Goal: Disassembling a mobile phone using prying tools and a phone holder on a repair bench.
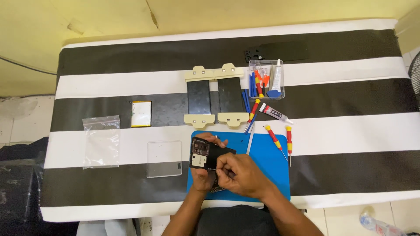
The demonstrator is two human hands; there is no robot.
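While the left hand [202, 177] grips an opened phone [205, 154] from below, fingers wrapped round its edges, the right hand [238, 175] closes in a narrow pinch on a small tool tip pressed against the phone's exposed interior; the tool itself is too small to identify. Both hands work above a blue mat [271, 166] lying at the near edge of the tabletop [350, 131], which is covered in broad black and white stripes.

Just right of the hands, on and beside the mat, lie two red-and-yellow screwdrivers [280, 143] and a thin metal pry tool [250, 143]. Beyond the mat stand two black panels held in cream clamps [214, 96], with blue pry tools [246, 102] and a small white glue tube [275, 113] beside them. A clear plastic box [267, 79] of tools sits farther back, next to a black flat strip [276, 52].

Left of the mat lie a clear rectangular cover [164, 158], a flat battery pack [141, 114] and a clear zip bag [101, 142].
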